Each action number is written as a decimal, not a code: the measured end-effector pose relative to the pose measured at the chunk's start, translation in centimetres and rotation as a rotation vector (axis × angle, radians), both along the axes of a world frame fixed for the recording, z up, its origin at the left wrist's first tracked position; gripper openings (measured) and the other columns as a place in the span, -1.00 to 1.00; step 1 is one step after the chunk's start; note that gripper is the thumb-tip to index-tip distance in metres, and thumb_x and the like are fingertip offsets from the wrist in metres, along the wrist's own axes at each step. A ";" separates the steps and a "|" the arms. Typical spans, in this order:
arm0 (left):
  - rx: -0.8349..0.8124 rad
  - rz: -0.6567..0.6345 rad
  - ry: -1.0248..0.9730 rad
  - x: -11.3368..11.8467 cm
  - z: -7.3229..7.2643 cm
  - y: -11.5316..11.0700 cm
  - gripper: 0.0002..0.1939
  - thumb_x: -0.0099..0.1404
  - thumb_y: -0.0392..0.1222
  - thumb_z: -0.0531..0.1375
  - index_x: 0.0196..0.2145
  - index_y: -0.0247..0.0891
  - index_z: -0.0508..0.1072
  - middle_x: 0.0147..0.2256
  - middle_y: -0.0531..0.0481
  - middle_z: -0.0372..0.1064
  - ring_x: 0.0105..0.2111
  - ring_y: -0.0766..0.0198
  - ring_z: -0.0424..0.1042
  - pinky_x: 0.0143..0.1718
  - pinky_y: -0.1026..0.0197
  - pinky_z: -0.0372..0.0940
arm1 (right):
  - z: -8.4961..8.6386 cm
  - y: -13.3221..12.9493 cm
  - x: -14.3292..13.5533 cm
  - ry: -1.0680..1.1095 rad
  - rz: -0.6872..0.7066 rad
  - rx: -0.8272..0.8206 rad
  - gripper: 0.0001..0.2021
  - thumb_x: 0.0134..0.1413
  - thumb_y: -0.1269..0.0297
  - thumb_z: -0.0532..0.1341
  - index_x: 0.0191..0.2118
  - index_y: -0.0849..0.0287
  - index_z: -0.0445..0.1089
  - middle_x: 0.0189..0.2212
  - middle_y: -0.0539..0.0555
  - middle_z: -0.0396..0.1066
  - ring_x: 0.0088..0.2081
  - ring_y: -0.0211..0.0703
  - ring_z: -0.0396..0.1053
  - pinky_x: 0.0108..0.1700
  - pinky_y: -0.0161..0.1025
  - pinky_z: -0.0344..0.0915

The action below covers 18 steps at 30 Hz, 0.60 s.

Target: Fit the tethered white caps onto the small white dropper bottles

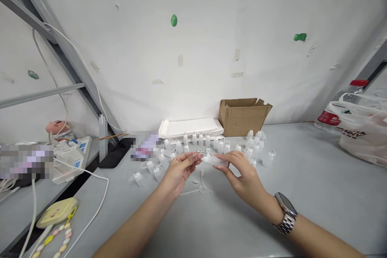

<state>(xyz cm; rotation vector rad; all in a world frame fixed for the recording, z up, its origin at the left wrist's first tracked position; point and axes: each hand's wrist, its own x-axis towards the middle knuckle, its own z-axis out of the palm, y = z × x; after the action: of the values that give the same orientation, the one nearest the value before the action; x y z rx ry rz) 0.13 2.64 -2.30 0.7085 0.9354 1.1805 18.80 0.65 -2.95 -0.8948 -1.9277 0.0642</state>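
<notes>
A small translucent white bottle (215, 161) lies sideways in my right hand (242, 171), held between thumb and fingers, its neck toward the left. My left hand (183, 169) is pinched at the neck end; what its fingertips hold is too small to make out. Behind both hands stand several similar small bottles (200, 140) with looped caps. One of them (268, 158) stands apart on the right, and another (139, 179) leans at the left. Thin white strap pieces (202, 188) lie on the grey table (199, 225) just below my hands.
An open cardboard box (244, 117) and stacked white sheets (192, 127) sit by the wall. A plastic bag (363, 129) and a large bottle (329, 117) are at the right. At the left are a power strip (72, 161), a phone (146, 146), cables and a yellow device (57, 212).
</notes>
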 end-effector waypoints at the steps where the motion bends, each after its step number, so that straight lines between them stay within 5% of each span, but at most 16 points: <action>1: 0.006 0.002 0.010 0.0 0.0 0.0 -0.81 -0.07 -0.23 0.38 -0.44 -0.31 0.55 -0.39 -0.04 0.53 -0.41 0.38 0.42 -0.36 0.37 0.23 | 0.0 0.0 0.1 -0.010 -0.003 0.006 -0.83 0.16 0.37 0.10 -0.12 0.10 0.30 -0.40 0.05 0.38 -0.36 -0.13 0.31 -0.22 -0.11 0.23; 10: 0.104 0.025 0.277 0.0 -0.2 0.1 -0.77 -0.06 -0.13 0.36 -0.42 -0.30 0.54 -0.39 -0.10 0.54 -0.34 0.22 0.46 -0.44 0.31 0.14 | 0.2 0.4 0.7 -0.193 -0.005 0.143 -0.73 0.13 0.57 0.04 -0.10 0.14 0.28 -0.39 0.07 0.38 -0.35 -0.16 0.33 -0.10 -0.02 0.15; 18: 0.101 0.087 0.297 0.7 -0.4 -0.4 -0.76 -0.13 -0.16 0.38 -0.45 -0.31 0.54 -0.42 -0.10 0.54 -0.41 0.21 0.45 -0.48 0.30 0.14 | 0.2 0.3 0.4 -0.154 0.010 0.106 -0.74 0.13 0.58 0.01 -0.14 0.15 0.29 -0.39 0.07 0.43 -0.37 -0.18 0.36 -0.10 -0.02 0.16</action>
<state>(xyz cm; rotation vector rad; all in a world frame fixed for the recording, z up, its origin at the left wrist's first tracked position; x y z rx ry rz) 0.82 2.28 -2.73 0.9506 1.1684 1.2262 19.24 0.96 -2.73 -0.8397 -2.0579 -0.1027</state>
